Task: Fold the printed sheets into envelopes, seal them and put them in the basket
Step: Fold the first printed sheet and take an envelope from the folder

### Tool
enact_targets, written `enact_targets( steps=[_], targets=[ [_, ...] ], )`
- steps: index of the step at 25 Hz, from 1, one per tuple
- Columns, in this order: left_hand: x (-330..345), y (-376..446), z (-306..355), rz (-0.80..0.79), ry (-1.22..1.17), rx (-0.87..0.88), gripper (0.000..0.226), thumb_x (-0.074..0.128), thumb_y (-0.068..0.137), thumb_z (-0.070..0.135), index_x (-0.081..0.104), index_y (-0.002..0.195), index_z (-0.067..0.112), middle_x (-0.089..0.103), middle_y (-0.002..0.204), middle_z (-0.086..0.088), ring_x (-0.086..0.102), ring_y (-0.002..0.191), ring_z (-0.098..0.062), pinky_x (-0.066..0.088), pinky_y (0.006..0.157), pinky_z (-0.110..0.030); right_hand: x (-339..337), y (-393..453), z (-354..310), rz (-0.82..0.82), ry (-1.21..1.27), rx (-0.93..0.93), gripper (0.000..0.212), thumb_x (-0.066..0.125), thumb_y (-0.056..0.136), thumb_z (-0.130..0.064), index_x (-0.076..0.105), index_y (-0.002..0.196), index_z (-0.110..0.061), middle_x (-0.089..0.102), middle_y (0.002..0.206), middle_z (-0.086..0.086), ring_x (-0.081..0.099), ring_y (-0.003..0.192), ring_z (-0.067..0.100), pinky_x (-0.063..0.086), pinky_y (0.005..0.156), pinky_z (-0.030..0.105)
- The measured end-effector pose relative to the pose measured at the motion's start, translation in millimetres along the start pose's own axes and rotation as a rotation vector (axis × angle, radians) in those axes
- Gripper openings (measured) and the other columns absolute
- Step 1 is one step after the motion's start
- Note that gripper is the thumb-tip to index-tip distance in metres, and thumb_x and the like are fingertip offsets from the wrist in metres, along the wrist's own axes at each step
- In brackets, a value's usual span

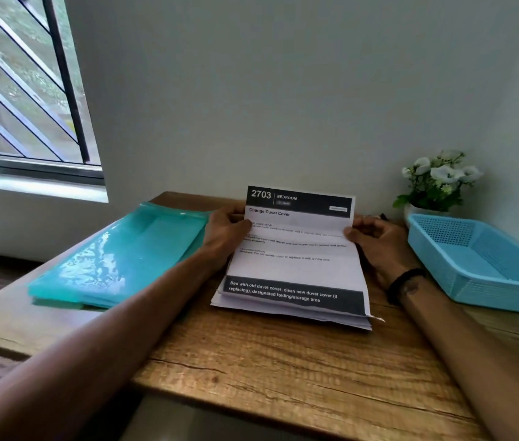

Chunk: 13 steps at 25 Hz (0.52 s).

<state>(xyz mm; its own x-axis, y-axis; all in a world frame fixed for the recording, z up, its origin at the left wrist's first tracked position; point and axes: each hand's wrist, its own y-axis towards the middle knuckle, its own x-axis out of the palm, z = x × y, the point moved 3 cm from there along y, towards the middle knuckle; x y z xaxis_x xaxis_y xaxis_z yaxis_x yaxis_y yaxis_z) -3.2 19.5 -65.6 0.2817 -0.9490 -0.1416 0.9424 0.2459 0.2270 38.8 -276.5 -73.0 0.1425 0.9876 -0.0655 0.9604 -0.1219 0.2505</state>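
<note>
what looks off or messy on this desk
Only the stack of printed sheets: its lower sheets are fanned unevenly, and a corner at the near right curls out. The blue basket sits square.

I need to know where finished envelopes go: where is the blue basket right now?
In the head view, the blue basket sits on the right end of the wooden table, in front of the potted flowers, just beyond the right hand.

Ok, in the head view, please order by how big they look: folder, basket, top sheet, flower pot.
1. Folder, largest.
2. Basket and top sheet: they look alike, so I do not rank them.
3. Flower pot, smallest; the basket partly hides it.
</note>
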Motion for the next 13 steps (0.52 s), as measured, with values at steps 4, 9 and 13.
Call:
enact_targets(
  steps=[4,9,13],
  targets=[
    [0,0,3,-0.010,-0.064,-0.060,0.025,0.063,0.093,-0.004,0.072,0.098,0.018,0.078,0.098,-0.005,0.077,0.073,-0.011,0.061,0.063,-0.021,-3,4,3,0.000,0.084,0.033,0.029,0.077,0.090,-0.004,0.072,0.118,-0.006,0.076,0.119,0.014,0.073,0.108,0.030,0.059,0.099,0.048],
    [0,3,6,-0.008,-0.097,-0.070,0.018,0.066,0.093,-0.003,0.072,0.104,0.010,0.078,0.100,-0.010,0.078,0.079,-0.016,0.063,0.067,-0.025,-5,12,6,0.029,0.166,0.061,0.022,0.076,0.088,0.003,0.074,0.094,-0.019,0.078,0.109,0.012,0.074,0.104,0.032,0.060,0.093,0.044],
    [0,3,13,0.015,-0.189,-0.098,0.012,0.064,0.095,-0.004,0.071,0.101,0.004,0.077,0.100,-0.015,0.077,0.086,-0.026,0.065,0.080,-0.034,-6,14,8,0.026,0.260,0.114,0.024,0.077,0.086,0.004,0.074,0.087,-0.019,0.079,0.093,0.007,0.074,0.095,0.030,0.060,0.085,0.041]
  ],
)
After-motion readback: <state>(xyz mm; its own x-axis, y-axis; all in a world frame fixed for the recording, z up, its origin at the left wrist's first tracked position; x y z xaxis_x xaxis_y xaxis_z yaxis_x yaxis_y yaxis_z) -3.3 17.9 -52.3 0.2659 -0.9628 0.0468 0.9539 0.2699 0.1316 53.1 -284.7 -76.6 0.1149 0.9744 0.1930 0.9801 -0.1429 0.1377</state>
